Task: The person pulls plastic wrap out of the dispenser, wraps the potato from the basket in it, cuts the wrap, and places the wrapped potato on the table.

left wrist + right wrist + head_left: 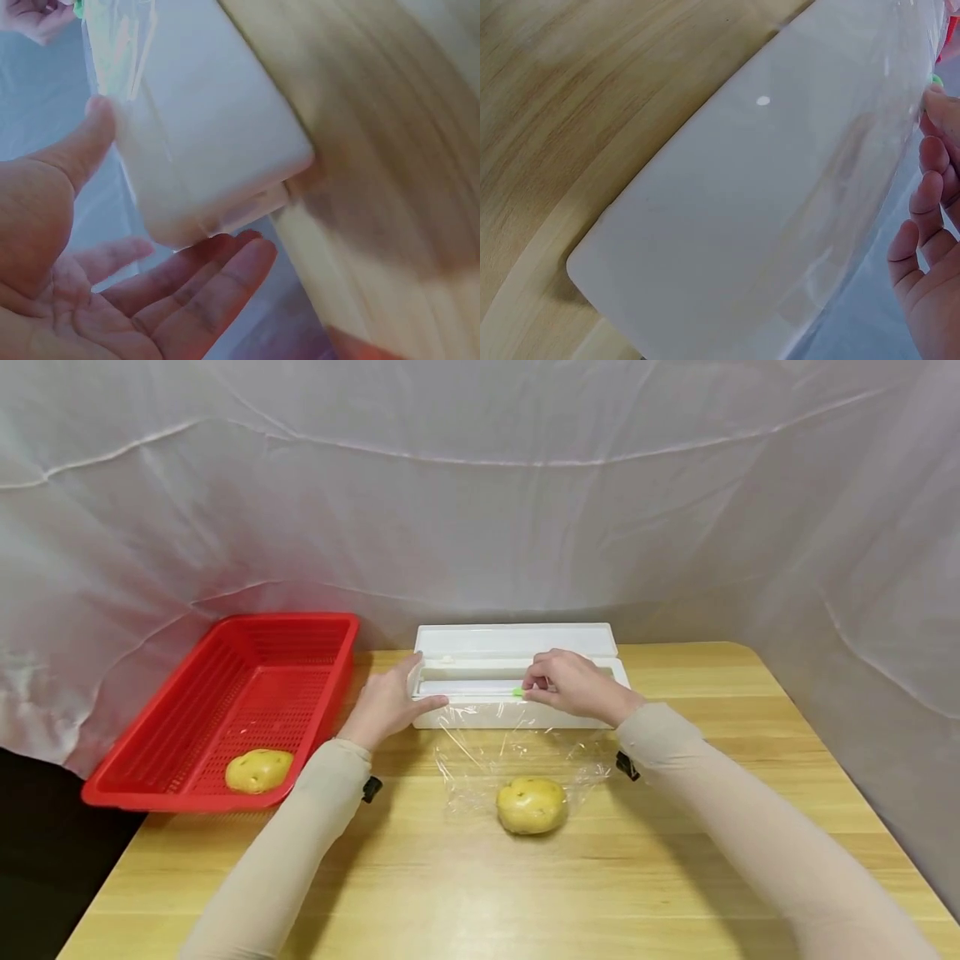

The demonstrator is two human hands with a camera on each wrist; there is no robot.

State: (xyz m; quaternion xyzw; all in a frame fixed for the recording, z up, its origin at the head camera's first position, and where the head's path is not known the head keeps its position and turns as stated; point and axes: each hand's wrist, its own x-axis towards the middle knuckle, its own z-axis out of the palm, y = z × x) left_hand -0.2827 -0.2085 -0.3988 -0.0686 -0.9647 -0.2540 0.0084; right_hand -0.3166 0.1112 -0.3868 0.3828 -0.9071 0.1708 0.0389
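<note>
A white cling film box stands at the back of the table, its lid raised behind it. My left hand braces the box's left end, thumb on the front top edge and loosely extended fingers by the end wall. Thumb and fingertips of my right hand pinch a small green slide cutter on the front edge, right of the middle. Clear cling film hangs over the box front and spreads onto the table. A yellow potato lies at the film's near edge.
To the left is a red plastic basket with another potato in its near right corner. Pale grey fabric hangs behind the wooden table and along its right side.
</note>
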